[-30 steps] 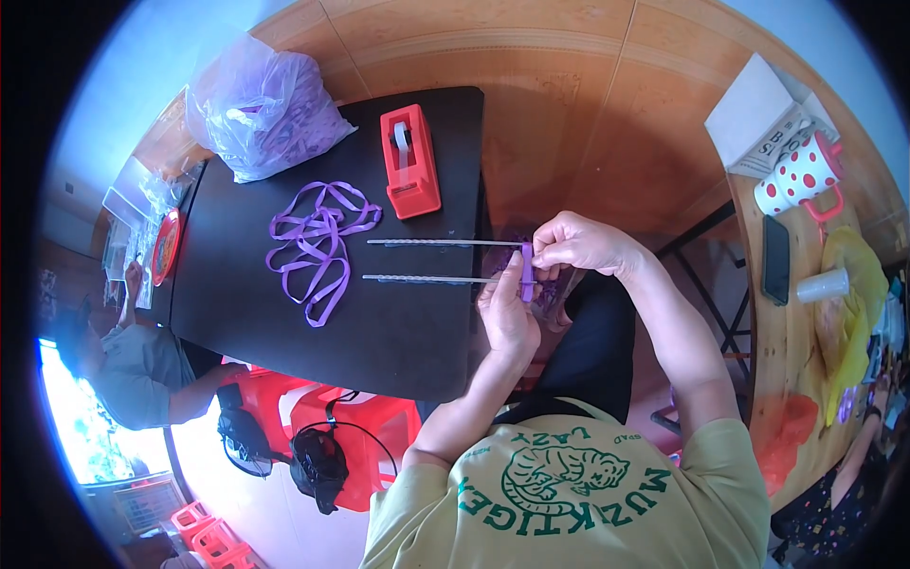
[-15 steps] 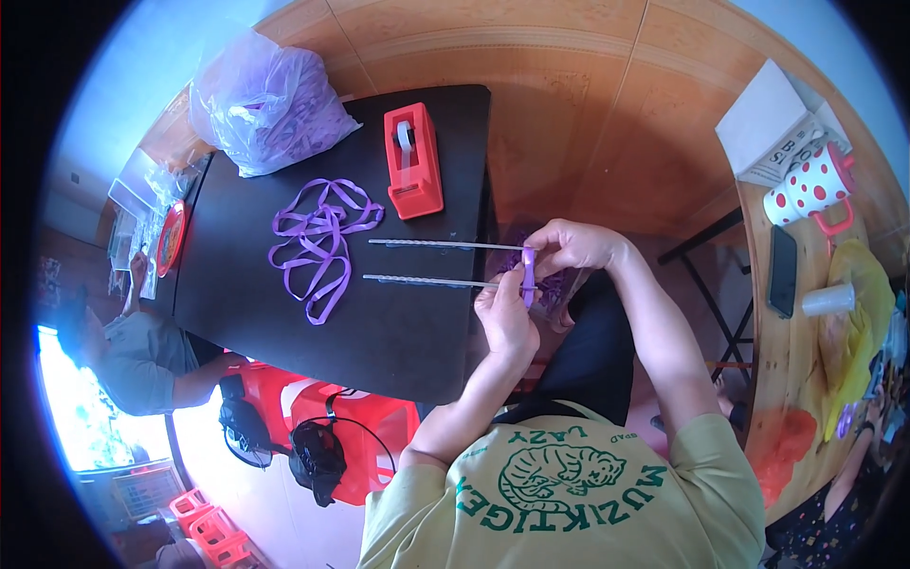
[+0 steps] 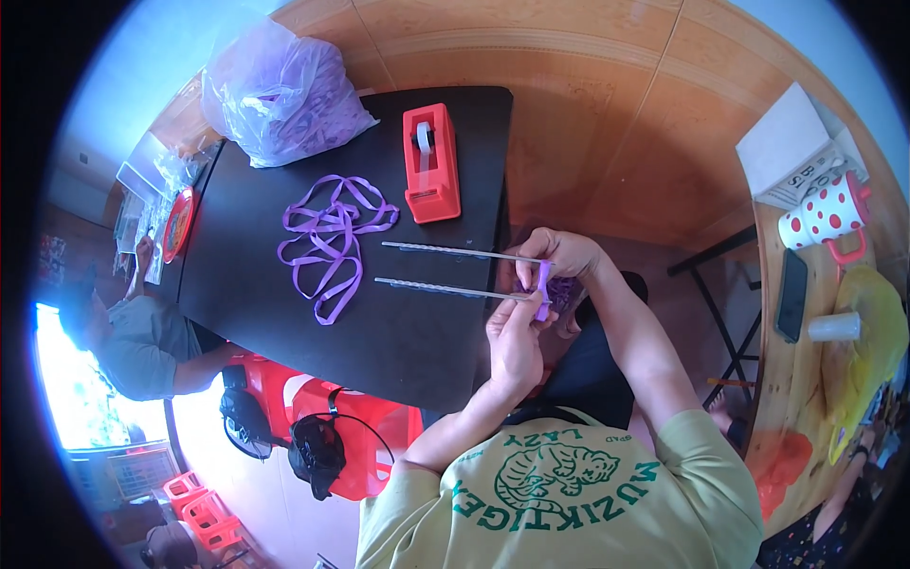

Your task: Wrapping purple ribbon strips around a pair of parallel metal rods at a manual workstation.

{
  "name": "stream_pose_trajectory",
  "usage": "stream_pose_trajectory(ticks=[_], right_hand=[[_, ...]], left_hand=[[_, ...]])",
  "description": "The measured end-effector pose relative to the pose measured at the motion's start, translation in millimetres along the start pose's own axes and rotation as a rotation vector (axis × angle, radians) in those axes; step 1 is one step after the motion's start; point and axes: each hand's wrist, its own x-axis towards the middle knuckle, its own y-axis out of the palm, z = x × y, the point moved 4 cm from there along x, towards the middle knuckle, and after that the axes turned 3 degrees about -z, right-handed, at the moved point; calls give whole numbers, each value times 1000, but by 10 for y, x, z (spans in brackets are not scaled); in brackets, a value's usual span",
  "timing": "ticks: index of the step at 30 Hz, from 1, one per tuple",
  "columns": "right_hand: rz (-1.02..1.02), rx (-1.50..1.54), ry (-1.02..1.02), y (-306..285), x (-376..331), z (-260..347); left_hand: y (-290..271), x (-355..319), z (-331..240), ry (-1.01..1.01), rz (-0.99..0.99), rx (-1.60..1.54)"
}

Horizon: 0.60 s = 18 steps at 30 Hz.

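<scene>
Head view: the left hand (image 3: 515,353) pinches the lower end of a short, flat purple ribbon strip (image 3: 544,284) between thumb and fingers. The right hand (image 3: 569,254) has its fingers bunched narrow at the strip's upper end; exact grip hidden. The strip sits just past the table edge, spanning the near ends of two thin, twisted grey metal rods: a far rod (image 3: 464,251) and a near rod (image 3: 445,287), roughly parallel, reaching in over a black flat-topped table (image 3: 408,351). Can't tell if the strip goes fully around both rods; fingers cover it.

Progress, judging from this: strip is on the rods, so set-up looks done. Shaping or tying looks unfinished, both hands being on it; no finished knot can be made out. A long, tangled purple ribbon (image 3: 358,228) lies loose on the table, off the rods, so it looks unworked; no link to the strip is visible.

Around: red plastic tape dispenser (image 3: 433,194) beyond the far rod; bulging translucent plastic bag (image 3: 294,109) of purple material at the table's far left corner, contents too blurred to count. More purple material (image 3: 566,292) near the lap, partly hidden by the right hand, type unclear.
</scene>
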Motion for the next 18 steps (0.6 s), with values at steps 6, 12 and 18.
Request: stream_pose_trajectory(ticks=[6,12,18], right_hand=[[-57,43,-45,-113,11,-266],[49,401,-105,69,65,-221],[-351,271,126,177,48,-122]], left_hand=[[26,-14,39,-7,2,-109],[45,9,15,26,24,-179],[0,50,51,104,60,-195]])
